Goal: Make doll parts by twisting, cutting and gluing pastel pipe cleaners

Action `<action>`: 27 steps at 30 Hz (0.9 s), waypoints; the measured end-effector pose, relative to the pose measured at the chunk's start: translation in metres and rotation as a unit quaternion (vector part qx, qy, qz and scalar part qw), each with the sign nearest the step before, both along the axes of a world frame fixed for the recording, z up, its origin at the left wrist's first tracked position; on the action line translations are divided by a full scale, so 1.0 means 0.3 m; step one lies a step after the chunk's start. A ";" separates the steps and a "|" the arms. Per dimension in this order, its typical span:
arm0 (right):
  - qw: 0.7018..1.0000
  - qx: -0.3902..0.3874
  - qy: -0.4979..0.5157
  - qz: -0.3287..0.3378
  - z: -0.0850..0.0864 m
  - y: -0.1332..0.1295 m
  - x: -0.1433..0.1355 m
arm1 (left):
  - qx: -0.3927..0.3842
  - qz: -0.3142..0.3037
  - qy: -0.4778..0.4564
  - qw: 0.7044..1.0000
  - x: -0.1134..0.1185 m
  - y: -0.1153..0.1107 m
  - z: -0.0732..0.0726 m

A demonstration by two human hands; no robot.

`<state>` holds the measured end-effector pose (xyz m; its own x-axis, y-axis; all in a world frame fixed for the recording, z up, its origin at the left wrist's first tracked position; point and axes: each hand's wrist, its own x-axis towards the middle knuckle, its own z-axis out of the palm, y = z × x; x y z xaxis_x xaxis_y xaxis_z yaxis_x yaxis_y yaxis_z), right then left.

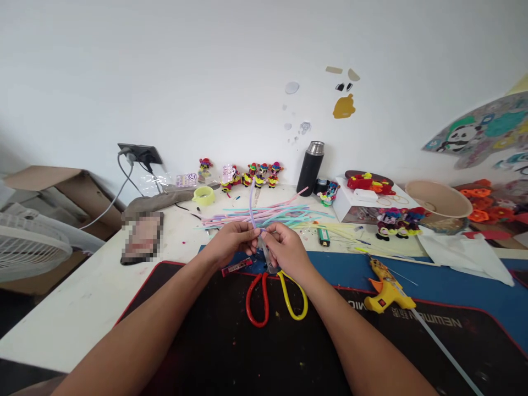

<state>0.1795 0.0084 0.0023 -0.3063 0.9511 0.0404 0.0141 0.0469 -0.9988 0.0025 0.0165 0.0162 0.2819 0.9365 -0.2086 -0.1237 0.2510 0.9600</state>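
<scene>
A lilac pipe cleaner stands up from between the fingertips of my left hand, its top slightly curved. My right hand pinches the lower part of the same strand, and the two hands nearly touch. Below them lie scissors with one red and one yellow handle; their blades are partly hidden by my right hand. Behind the hands a pile of pink, lilac and mint pipe cleaners spreads over the white table.
A yellow glue gun rests on the dark mat at the right. A black flask, small figures and a tape roll stand at the back. A fan is at the left.
</scene>
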 end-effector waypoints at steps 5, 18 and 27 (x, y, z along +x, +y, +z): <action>0.999 -0.019 0.026 -0.015 0.012 0.004 0.003 | 0.028 0.000 -0.005 1.000 0.016 -0.010 0.000; 0.999 -0.016 0.030 -0.024 0.007 0.007 0.002 | 0.064 -0.014 0.079 0.995 0.007 -0.012 0.019; 0.999 -0.013 0.042 -0.016 0.010 0.002 0.003 | 0.057 -0.010 0.064 0.996 -0.010 -0.009 0.049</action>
